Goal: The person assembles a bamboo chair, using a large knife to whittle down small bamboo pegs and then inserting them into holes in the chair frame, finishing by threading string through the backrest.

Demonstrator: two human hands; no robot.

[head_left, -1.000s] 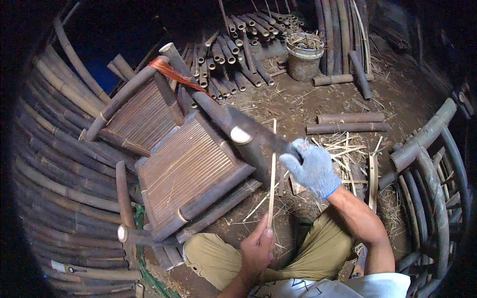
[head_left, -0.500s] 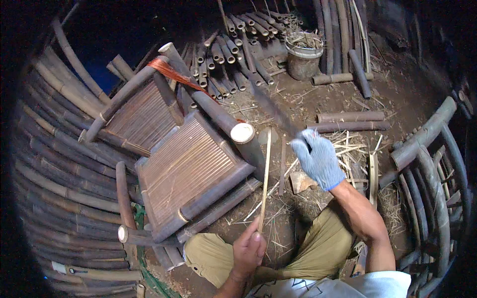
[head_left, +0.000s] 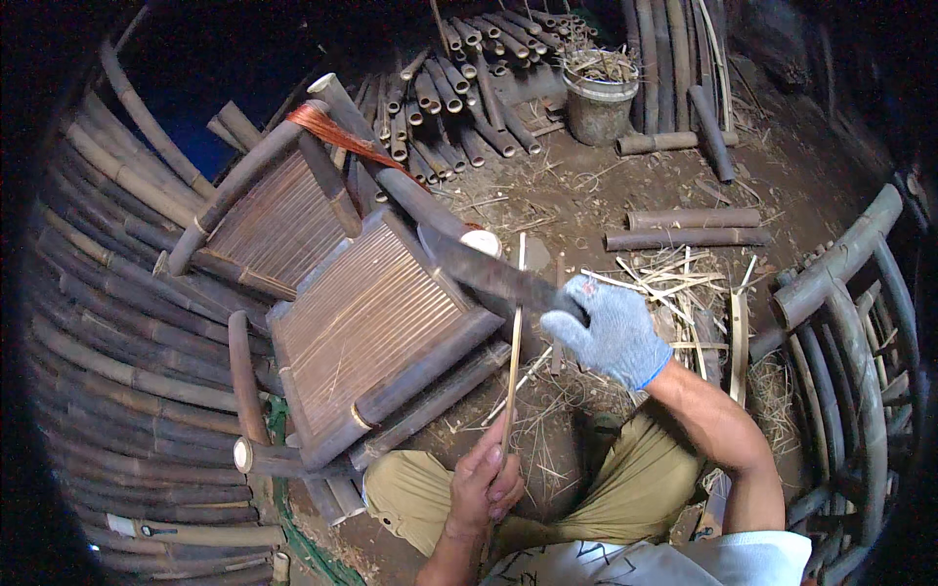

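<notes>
My bare left hand is closed around the lower part of a thin bamboo strip, which stands up and slants away from me. In a grey knit glove with a blue cuff, my right hand grips the dark handle of a large knife. Its broad blade, smeared by motion, points left and lies across the strip's upper part. Whether the edge touches the strip I cannot tell. Left of the strip stands a bamboo chair with a slatted seat, its back corner wrapped in orange cord.
Stacked bamboo poles line the left side, and cut tubes are piled at the back. A bucket of scraps stands near them. Bamboo shavings litter the floor beside two short tubes. A curved bamboo frame stands at right.
The knife has swung down and left from pointing up and away, and now crosses the strip. My right hand moved slightly nearer and turned. My left hand still holds the strip.
</notes>
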